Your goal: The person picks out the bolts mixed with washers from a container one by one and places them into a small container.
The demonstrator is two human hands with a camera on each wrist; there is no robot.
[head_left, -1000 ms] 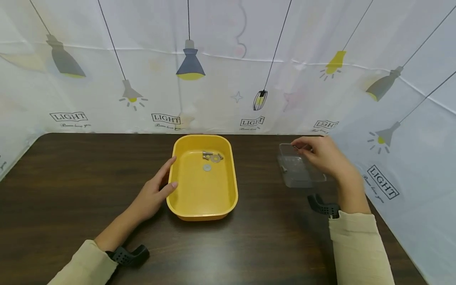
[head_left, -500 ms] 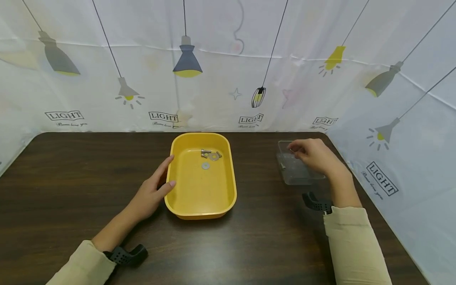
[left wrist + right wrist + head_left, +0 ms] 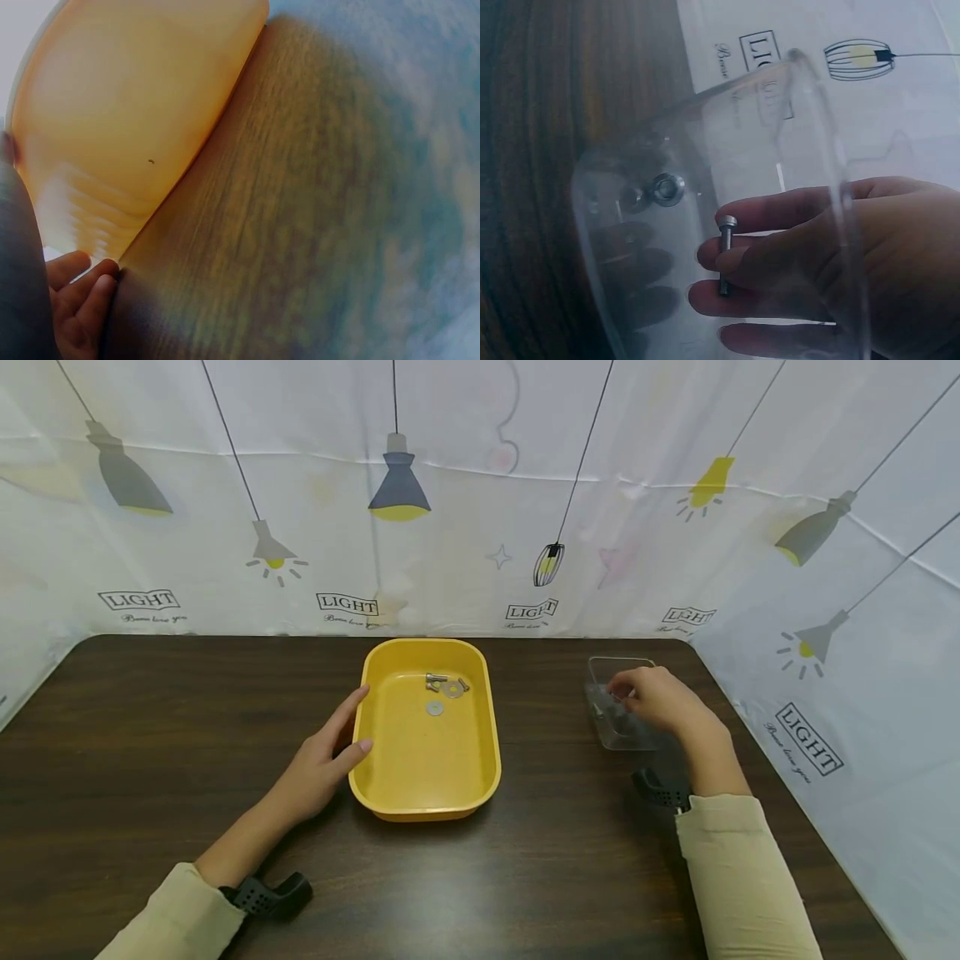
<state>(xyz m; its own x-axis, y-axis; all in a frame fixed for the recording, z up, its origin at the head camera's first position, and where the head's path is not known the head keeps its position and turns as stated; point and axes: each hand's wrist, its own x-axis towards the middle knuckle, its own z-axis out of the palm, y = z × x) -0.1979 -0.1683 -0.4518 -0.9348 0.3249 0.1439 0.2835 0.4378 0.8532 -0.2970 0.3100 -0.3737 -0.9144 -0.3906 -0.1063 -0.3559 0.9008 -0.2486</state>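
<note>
In the head view, my left hand point(image 3: 318, 768) rests against the left side of a yellow tray point(image 3: 427, 777), fingertips and thumb at its rim. The left wrist view shows fingers touching the tray's outer wall point(image 3: 135, 112). Toward the back of the tray lie several screws point(image 3: 437, 677) and two flat washers, one washer point(image 3: 435, 708) apart from the rest. On the right, my right hand point(image 3: 660, 697) reaches into a clear plastic box point(image 3: 626, 742). Between thumb and fingers it pinches a metal socket-head screw point(image 3: 727, 251), head up. Another screw point(image 3: 668, 189) lies in the box.
Both things stand on a dark wooden table point(image 3: 562, 860), the box near its back right corner. A white curtain point(image 3: 465, 527) printed with lamps hangs behind the table and along its right side. Each wrist wears a black strap mount point(image 3: 273, 895).
My right hand has lowered from above the box down into it. The left hand has stayed at the tray, and the screws and washers there lie as before.
</note>
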